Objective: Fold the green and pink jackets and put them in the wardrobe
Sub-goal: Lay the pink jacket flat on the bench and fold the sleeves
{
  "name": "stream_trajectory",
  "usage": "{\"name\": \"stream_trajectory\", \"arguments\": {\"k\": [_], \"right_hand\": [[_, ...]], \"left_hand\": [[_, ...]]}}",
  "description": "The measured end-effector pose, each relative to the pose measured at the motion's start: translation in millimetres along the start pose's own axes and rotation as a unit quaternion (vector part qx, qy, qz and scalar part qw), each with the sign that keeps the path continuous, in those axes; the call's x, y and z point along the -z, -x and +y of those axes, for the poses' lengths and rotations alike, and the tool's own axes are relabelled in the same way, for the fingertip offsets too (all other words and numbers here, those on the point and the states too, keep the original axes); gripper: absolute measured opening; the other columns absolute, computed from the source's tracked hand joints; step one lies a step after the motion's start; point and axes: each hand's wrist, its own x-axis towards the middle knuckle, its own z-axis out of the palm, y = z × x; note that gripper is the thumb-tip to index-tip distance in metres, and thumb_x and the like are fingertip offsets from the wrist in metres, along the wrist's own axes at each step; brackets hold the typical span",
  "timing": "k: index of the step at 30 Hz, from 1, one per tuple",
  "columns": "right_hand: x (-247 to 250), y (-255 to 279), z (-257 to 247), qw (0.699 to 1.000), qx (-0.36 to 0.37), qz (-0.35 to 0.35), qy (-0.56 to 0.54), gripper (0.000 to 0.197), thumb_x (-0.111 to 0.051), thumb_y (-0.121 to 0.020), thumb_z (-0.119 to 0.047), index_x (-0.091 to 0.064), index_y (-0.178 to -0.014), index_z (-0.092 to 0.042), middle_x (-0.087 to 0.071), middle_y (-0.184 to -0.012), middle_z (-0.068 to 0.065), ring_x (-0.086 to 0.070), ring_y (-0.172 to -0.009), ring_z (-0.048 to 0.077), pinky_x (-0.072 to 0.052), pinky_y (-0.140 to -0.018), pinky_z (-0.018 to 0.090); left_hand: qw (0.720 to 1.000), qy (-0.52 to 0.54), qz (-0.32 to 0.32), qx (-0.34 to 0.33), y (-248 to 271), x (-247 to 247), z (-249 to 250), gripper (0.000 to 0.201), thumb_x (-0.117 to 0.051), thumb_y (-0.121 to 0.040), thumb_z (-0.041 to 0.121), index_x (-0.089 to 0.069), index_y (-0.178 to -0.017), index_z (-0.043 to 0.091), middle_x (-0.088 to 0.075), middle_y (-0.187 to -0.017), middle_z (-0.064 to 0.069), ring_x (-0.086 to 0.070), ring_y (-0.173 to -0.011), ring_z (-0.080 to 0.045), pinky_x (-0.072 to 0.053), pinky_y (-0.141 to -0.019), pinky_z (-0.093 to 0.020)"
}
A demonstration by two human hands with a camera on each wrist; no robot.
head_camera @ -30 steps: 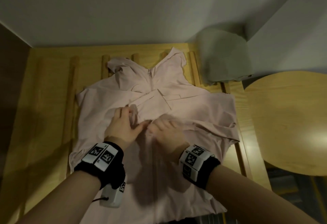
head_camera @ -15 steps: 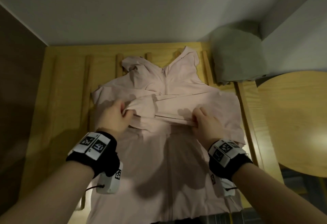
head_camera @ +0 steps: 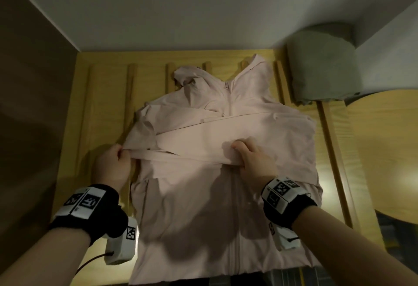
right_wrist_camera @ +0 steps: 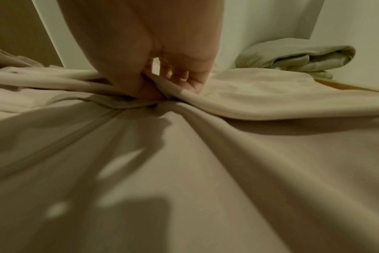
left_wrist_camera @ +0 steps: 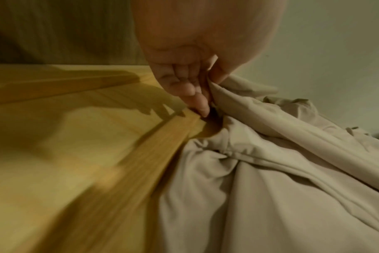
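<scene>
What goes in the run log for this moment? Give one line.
step: folding pink jacket sleeve across chest | left hand: pinches sleeve | right hand: grips sleeve | green jacket: folded, far right

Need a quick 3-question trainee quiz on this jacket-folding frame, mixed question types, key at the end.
1. True or false: the pink jacket lies zipped, front up, on the wooden slats.
2. Multiple choice: the left hand and the right hand are both
A. resting flat on the slats
B. gripping a sleeve stretched across the jacket's chest
C. holding the green jacket
3. Fill in: the folded green jacket lies at the far ____ corner, beyond the pink jacket.

Key: 1 true; 2 B; 3 right.
</scene>
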Motion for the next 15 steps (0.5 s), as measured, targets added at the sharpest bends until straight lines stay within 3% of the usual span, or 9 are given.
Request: {"name": "stream_trajectory", "arguments": {"k": [4, 7, 10, 13, 15], "right_hand": [[-2, -1, -1, 1.000, -0.006, -0.001, 0.013, 0.048, -0.053, -0.081, -0.015, -0.040, -0.125, -0.029, -0.037, -0.128, -0.004, -0.048, -0.110, 0.028, -0.041, -0.080, 0.034], [-2, -3, -3, 1.000, -0.023, -0.009, 0.017, 0.047, -0.055, -0.081, -0.016, -0.038, -0.123, -0.029, -0.036, -0.126, -0.003, -0.048, -0.108, 0.029, -0.044, -0.080, 0.037], [-3, -5, -6, 0.999, -0.029, -0.019, 0.023, 0.046, -0.060, -0.080, -0.022, -0.038, -0.120, -0.026, -0.036, -0.123, 0.000, -0.050, -0.105, 0.031, -0.045, -0.077, 0.037], [-3, -6, -8, 0.999, -0.028, -0.021, 0.031, 0.047, -0.061, -0.080, -0.026, -0.039, -0.121, -0.024, -0.036, -0.124, 0.002, -0.050, -0.106, 0.030, -0.038, -0.074, 0.034], [-3, -6, -8, 0.999, -0.029, -0.024, 0.029, 0.047, -0.061, -0.079, -0.028, -0.039, -0.121, -0.024, -0.036, -0.124, 0.002, -0.050, -0.106, 0.031, -0.039, -0.076, 0.035]], "left_hand": [[0.996, -0.016, -0.008, 0.085, 3, 9, -10, 0.043, -0.032, -0.098, 0.021, -0.054, -0.072, -0.005, -0.055, -0.077, -0.021, -0.051, -0.075, -0.034, -0.039, -0.070, -0.036], [0.989, 0.006, -0.002, 0.149, 0, 12, -22, 0.053, -0.027, -0.098, 0.028, -0.060, -0.083, -0.012, -0.062, -0.094, -0.028, -0.057, -0.084, -0.037, -0.046, -0.081, -0.040], [0.979, 0.101, 0.020, 0.177, -1, 15, -29, 0.070, -0.017, -0.096, 0.052, -0.063, -0.083, 0.000, -0.065, -0.096, -0.023, -0.061, -0.090, -0.039, -0.048, -0.089, -0.050], [0.979, 0.146, 0.024, 0.142, 0, 16, -26, 0.070, -0.025, -0.089, 0.067, -0.063, -0.082, 0.007, -0.066, -0.079, -0.011, -0.062, -0.074, -0.031, -0.051, -0.075, -0.040], [0.982, 0.152, 0.010, 0.111, -1, 16, -24, 0.057, -0.047, -0.086, 0.059, -0.064, -0.093, 0.004, -0.065, -0.077, -0.009, -0.061, -0.068, -0.027, -0.050, -0.065, -0.033]]}}
